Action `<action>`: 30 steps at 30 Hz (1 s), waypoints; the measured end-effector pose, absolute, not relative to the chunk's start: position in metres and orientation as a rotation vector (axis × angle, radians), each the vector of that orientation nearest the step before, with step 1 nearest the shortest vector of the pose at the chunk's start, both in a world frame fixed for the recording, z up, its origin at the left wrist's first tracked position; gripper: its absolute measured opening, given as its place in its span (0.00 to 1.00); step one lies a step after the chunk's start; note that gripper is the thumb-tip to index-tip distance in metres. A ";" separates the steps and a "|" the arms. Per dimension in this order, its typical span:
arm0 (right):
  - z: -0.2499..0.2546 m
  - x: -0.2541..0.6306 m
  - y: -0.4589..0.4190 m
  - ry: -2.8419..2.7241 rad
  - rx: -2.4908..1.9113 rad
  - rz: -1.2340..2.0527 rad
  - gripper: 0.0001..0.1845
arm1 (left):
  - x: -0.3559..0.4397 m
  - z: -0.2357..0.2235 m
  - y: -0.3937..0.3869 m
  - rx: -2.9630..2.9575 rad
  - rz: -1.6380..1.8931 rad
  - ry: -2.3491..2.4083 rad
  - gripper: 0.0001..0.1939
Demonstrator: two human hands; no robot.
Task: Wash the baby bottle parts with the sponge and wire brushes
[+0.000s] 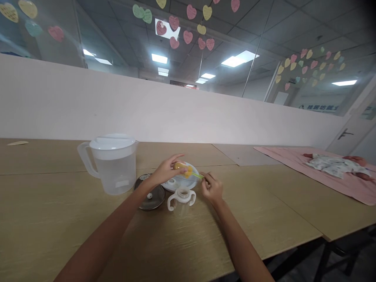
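Surface of wood-toned panels, joined at visible seams, extending beneath and to both sides of the hands. Beyond them stand a pale wall and, above it, glass bearing heart-shaped notes; lit ceiling panels show there. Far right of the hands: a door and a pink cloth carrying a clothed infant figure. Left hand grips a yellow piece over a white bowl; right hand pinches a green stick leading to it. Two-handled bottle, uncapped, stands just on the near side of the hands; jug, left of them. Left forearm partly covers a dark lid. Fingers hide part of the yellow piece, whose exact form is hard to make out; the door is cut off by the frame.
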State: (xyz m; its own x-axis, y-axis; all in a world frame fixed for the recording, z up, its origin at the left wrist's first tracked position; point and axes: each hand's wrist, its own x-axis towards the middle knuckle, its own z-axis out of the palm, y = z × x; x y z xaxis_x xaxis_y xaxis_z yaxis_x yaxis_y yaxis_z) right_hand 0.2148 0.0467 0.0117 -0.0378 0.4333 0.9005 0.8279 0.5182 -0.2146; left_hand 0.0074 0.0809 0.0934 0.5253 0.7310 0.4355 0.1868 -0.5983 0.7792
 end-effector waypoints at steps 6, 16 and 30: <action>0.012 0.214 0.040 -1.612 -1.002 -0.583 0.06 | 0.013 0.100 0.061 2.199 0.966 0.970 0.25; 0.007 0.219 0.049 -1.574 -1.029 -0.624 0.05 | 0.002 0.116 0.057 2.468 0.981 0.724 0.33; 0.008 0.215 0.053 -1.517 -1.299 -0.656 0.09 | -0.055 0.120 0.093 2.559 0.512 1.861 0.27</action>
State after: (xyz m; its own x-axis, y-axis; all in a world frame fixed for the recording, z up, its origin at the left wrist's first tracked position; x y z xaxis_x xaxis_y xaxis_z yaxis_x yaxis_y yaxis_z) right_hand 0.2150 0.0531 0.0083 0.0682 0.4028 0.9128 0.9409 0.2783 -0.1931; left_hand -0.0554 0.0935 0.1200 0.2756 0.9158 0.2920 0.9363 -0.3246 0.1343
